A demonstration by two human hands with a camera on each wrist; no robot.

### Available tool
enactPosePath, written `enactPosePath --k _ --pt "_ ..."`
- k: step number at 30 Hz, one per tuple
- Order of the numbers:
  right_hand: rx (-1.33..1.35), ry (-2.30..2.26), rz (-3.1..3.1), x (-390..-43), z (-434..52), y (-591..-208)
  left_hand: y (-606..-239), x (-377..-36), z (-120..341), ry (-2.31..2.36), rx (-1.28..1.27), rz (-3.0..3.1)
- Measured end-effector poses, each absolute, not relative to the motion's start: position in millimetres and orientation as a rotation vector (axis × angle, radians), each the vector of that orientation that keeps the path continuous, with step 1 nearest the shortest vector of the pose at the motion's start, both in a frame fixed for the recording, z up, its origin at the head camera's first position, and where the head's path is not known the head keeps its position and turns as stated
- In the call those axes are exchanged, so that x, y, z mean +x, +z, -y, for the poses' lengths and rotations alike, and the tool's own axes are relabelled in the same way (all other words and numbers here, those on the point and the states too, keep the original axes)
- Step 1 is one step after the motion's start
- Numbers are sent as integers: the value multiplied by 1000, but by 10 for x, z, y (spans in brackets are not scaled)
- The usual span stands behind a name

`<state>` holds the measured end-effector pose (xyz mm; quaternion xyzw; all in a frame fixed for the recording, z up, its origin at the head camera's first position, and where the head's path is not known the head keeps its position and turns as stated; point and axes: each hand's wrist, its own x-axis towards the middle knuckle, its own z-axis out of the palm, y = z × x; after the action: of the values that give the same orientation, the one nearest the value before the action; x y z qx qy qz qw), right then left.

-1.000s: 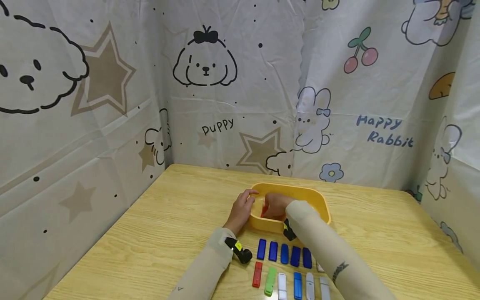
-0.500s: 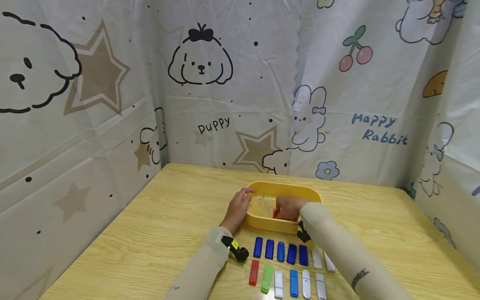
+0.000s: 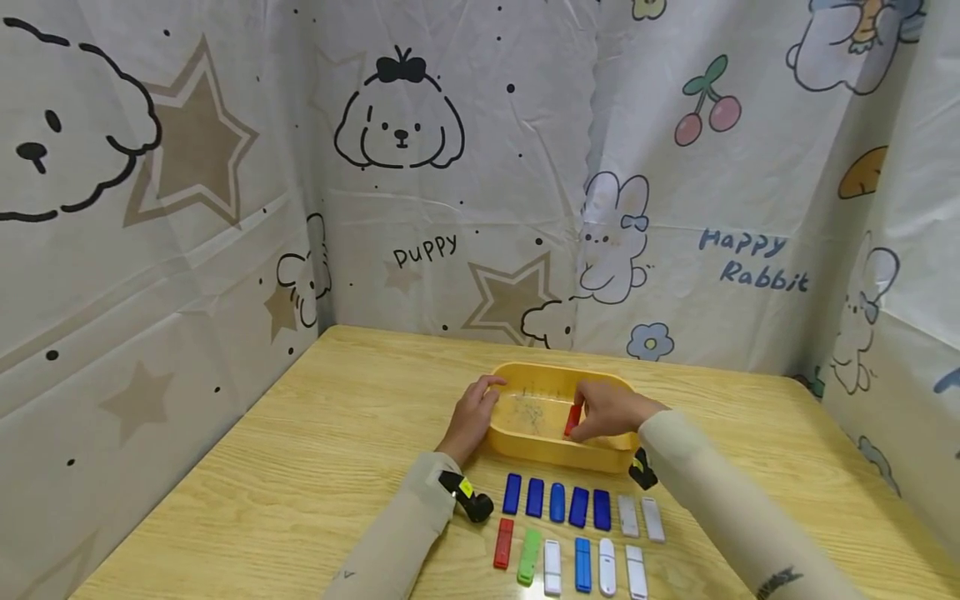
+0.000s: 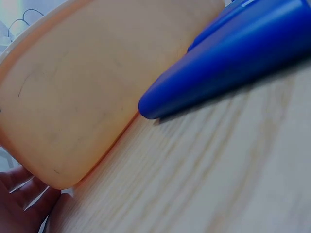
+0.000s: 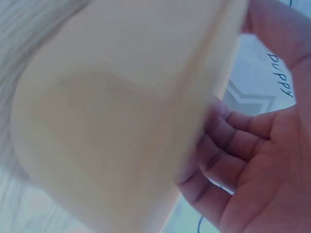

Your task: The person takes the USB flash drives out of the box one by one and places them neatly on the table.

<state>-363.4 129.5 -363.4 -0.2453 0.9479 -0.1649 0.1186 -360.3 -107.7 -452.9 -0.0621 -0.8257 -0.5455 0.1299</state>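
Note:
In the head view my right hand pinches a red USB flash drive inside the yellow plastic tub, near its right end. The right wrist view shows the fingers curled beyond the tub's blurred wall; the drive is hidden there. My left hand holds the tub's left end, fingertips over the rim. Its fingers also show beside the tub's lower corner in the left wrist view, where a blue flash drive looms close to the camera.
Two rows of flash drives lie before the tub: dark blue and white behind; red, green, blue and white in front. A patterned curtain surrounds the wooden table.
My right hand has moved rightward through the tub and risen, bringing the red flash drive more into view. The right forearm has uncovered the white drives. My left hand stays at the tub.

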Motion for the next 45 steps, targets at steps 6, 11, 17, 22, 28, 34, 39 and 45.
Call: enactPosePath --k 6,11,17,22,28,34,39,45 --pt "-849 -518 -2844 -3521 -1481 -3508 -4531 -3610 1079 -1581 -180 2409" --pt "-905 -533 -2881 -3354 -1660 -3436 -4531 -3620 1081 -1557 -189 2420" --pt "-937 -533 -2899 -3130 -1853 -3412 -4549 -3628 1101 -1552 -194 2413" --pt "-957 -541 -2859 -2920 -1980 -3456 -4554 -3618 1103 -1564 -187 2408" --pt "-939 -551 -2778 -2644 -2081 -3548 -4546 -3614 1098 -1560 -189 2417" --pt "-874 -606 -2682 -2400 -2179 -3660 -4556 -3637 1104 -1522 -210 2415" --pt "-797 -632 -2609 -2277 -2229 -3776 -4554 -3644 1106 -1535 -203 2418" --pt "-734 -648 -2560 -2208 -2262 -3861 -4548 -3641 1101 -1543 -194 2425"
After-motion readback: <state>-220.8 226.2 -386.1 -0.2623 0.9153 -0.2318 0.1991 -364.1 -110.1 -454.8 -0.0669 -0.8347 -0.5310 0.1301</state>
